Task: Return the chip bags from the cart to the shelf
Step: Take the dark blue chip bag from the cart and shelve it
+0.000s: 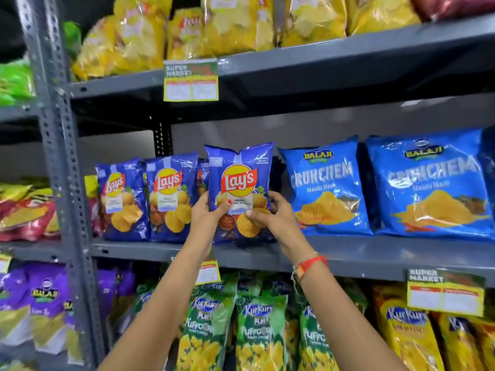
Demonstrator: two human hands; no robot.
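Observation:
A blue Lay's chip bag point(239, 180) stands upright at the front of the middle grey shelf point(348, 254). My left hand point(207, 214) grips its lower left side and my right hand point(273, 214) grips its lower right side, thumbs on the front. Its bottom edge rests at or just above the shelf board. Two matching blue Lay's bags point(122, 199) point(171, 196) stand to its left. The cart is out of view.
Large blue Balaji Crunchem bags point(325, 188) point(428, 183) fill the shelf to the right. Yellow chip bags point(230, 22) sit on the shelf above, green Kurkure bags point(257, 330) below. A grey upright post point(61, 156) stands left. Price tags point(190, 80) hang on shelf edges.

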